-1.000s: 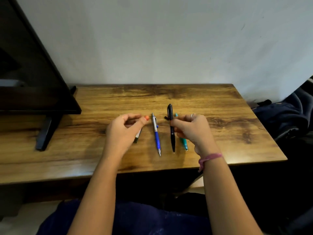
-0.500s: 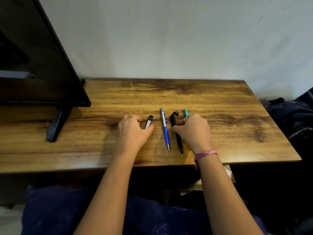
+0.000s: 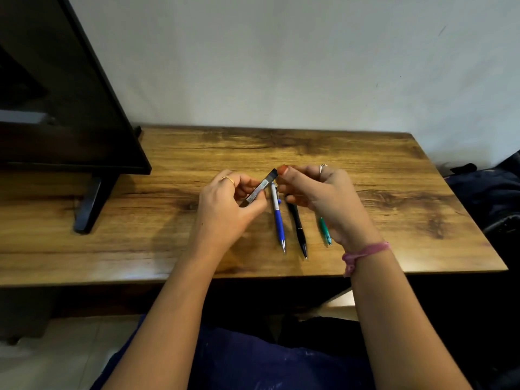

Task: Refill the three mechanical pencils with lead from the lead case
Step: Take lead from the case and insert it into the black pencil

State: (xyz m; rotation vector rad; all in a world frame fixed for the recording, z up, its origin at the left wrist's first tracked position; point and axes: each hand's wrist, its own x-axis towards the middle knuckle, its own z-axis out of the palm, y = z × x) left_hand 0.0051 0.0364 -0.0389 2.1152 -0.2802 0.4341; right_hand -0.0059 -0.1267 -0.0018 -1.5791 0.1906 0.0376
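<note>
We find the left hand [image 3: 225, 205] pinching the case [image 3: 260, 188], tilted; right hand [image 3: 315, 192] fingertips [image 3: 282, 170] pinched at its upper end. Three pencils [image 3: 278, 220] lie below. We advise steadying the case and opening gently, as lead snaps.

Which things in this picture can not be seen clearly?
- Head view: the right hand covers the upper ends of the black mechanical pencil and the green mechanical pencil.
- The slim black lead case in the left hand: label too small, lead not visible.
</note>
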